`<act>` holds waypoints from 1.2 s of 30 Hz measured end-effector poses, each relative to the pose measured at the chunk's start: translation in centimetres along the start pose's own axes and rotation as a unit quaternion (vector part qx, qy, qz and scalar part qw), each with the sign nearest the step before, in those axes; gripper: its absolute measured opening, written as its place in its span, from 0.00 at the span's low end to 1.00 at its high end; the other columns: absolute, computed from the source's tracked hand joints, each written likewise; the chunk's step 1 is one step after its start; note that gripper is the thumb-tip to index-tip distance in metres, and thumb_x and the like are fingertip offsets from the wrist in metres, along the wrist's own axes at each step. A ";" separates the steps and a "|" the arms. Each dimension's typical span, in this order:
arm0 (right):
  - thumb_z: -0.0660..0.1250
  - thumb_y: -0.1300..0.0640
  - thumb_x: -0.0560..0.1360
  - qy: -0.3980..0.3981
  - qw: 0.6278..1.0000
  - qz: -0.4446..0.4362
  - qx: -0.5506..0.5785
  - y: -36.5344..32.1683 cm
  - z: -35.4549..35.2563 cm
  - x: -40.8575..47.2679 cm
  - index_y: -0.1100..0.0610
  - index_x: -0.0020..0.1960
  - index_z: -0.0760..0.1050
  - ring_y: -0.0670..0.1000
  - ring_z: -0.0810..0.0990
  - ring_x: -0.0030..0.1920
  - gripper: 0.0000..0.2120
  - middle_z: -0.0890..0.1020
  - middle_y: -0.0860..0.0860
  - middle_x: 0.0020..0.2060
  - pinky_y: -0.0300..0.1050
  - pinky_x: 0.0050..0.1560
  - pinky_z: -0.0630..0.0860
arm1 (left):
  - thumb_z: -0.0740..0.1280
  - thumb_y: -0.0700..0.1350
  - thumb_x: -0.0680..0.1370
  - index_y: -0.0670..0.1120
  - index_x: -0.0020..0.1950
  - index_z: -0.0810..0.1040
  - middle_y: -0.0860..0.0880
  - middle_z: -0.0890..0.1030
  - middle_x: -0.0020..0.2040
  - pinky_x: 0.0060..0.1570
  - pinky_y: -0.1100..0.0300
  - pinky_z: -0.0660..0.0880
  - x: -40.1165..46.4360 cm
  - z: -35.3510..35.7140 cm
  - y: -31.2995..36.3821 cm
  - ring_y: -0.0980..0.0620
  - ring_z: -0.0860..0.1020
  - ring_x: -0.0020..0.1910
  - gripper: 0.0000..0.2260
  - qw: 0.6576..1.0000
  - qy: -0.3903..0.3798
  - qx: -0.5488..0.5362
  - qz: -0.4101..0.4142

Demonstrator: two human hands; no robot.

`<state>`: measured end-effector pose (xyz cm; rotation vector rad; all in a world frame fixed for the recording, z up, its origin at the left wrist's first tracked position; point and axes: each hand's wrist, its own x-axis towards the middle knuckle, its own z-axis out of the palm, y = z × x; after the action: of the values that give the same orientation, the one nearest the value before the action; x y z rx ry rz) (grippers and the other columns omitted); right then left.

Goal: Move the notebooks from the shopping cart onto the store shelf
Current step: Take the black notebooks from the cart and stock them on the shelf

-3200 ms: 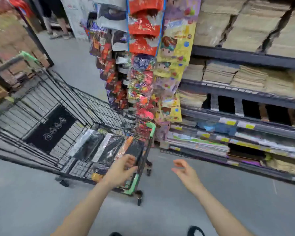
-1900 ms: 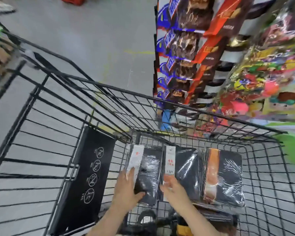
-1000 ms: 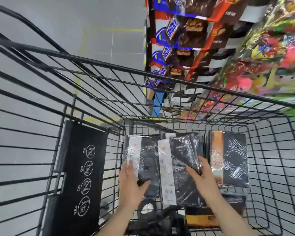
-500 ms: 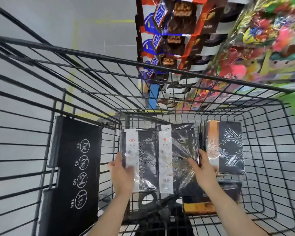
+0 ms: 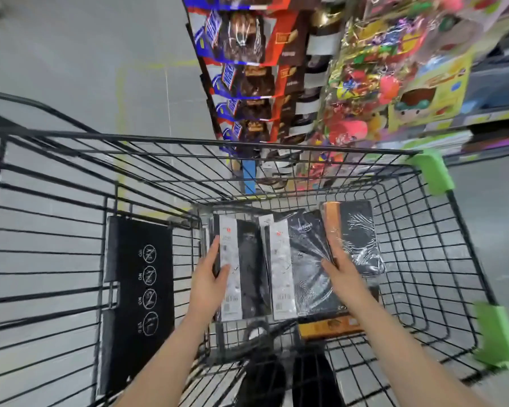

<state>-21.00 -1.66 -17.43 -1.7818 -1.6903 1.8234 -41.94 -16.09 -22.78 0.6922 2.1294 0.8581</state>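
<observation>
Lifted since earlier, two glossy shrink-wrapped notebooks (image 5: pixel 303 265), one per hand (image 5: pixel 207 277).

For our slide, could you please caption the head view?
Both hands grip wrapped notebooks in the cart.

The black wire shopping cart (image 5: pixel 291 148) stands on a grey floor (image 5: pixel 86 54), with green plastic guards (image 5: pixel 432 174) on its right-hand corners. On its mesh bottom lie shrink-wrapped black notebooks: a white-banded notebook (image 5: pixel 249 268) left, another white-banded one (image 5: pixel 303 259) just beside it, an orange-banded notebook (image 5: pixel 356 233) right.
</observation>
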 end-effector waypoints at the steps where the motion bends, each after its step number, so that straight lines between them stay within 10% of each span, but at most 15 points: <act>1: 0.55 0.60 0.80 0.001 1.000 -0.005 0.011 -1.0 -1.1 -1.0 0.40 0.73 0.51 0.48 0.56 0.73 0.28 0.54 0.44 0.75 0.47 0.71 0.55 | 0.64 0.41 0.77 0.61 0.73 0.54 0.57 0.76 0.50 0.40 0.67 0.72 -0.3 -0.5 1.2 0.62 0.72 0.38 0.30 1.000 -0.007 0.006 0.005; 5: 0.54 0.61 0.80 0.013 0.999 -0.035 0.035 -4.3 -5.9 -4.2 0.45 0.74 0.52 0.48 0.59 0.72 0.26 0.58 0.44 0.73 0.34 0.60 0.61 | 0.63 0.39 0.78 0.58 0.74 0.56 0.58 0.71 0.65 0.34 0.77 0.68 -1.3 -1.6 6.4 0.66 0.67 0.35 0.30 0.999 -0.024 -0.016 0.028; 8: 0.56 0.61 0.79 0.038 0.996 -0.072 0.030 -5.5 -10.0 -5.4 0.44 0.74 0.54 0.43 0.57 0.71 0.26 0.60 0.42 0.71 0.36 0.63 0.55 | 0.64 0.41 0.77 0.59 0.74 0.56 0.52 0.72 0.68 0.50 0.58 0.76 -2.0 -1.6 11.3 0.51 0.79 0.52 0.30 0.998 -0.025 -0.007 0.062; 11: 0.56 0.61 0.80 0.051 0.993 -0.087 0.053 -6.2 -14.9 -6.7 0.44 0.73 0.54 0.38 0.58 0.65 0.26 0.60 0.37 0.64 0.36 0.63 0.56 | 0.66 0.43 0.76 0.55 0.74 0.58 0.52 0.68 0.71 0.64 0.56 0.68 -2.5 -0.4 16.6 0.51 0.70 0.67 0.29 0.995 -0.002 0.032 0.093; 19: 0.56 0.68 0.78 0.104 0.976 -0.168 0.095 -3.9 -31.5 -7.8 0.56 0.74 0.55 0.43 0.61 0.67 0.26 0.61 0.42 0.66 0.21 0.54 0.61 | 0.68 0.41 0.75 0.58 0.73 0.62 0.60 0.70 0.65 0.62 0.61 0.67 -5.2 7.3 31.3 0.59 0.71 0.63 0.29 0.982 0.018 -0.035 0.185; 26: 0.55 0.67 0.79 0.079 0.975 -0.176 0.114 0.6 -49.0 -8.4 0.51 0.73 0.56 0.47 0.68 0.66 0.26 0.66 0.46 0.69 0.30 0.58 0.70 | 0.67 0.38 0.75 0.51 0.74 0.62 0.57 0.67 0.68 0.62 0.70 0.62 -9.3 21.0 43.1 0.59 0.66 0.67 0.29 0.968 0.069 -0.041 0.237; 30: 0.56 0.64 0.79 0.081 0.975 -0.141 0.151 2.4 -56.9 -8.1 0.43 0.68 0.61 0.58 0.78 0.56 0.23 0.76 0.59 0.60 0.56 0.59 0.75 | 0.68 0.39 0.75 0.50 0.73 0.62 0.50 0.68 0.71 0.67 0.62 0.60 -9.8 27.1 47.0 0.56 0.65 0.69 0.29 0.968 0.067 -0.010 0.243; 36: 0.56 0.62 0.79 0.110 0.973 -0.101 0.177 3.5 -64.1 -5.6 0.44 0.68 0.62 0.57 0.81 0.45 0.21 0.81 0.57 0.47 0.55 0.50 0.79 | 0.67 0.37 0.75 0.49 0.73 0.63 0.58 0.67 0.66 0.62 0.72 0.58 -8.2 33.3 51.5 0.60 0.64 0.67 0.29 0.970 0.054 -0.014 0.238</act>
<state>30.27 32.22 2.09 -1.5361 -1.3127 1.6451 -0.64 22.76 2.02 1.1941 2.0693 1.1972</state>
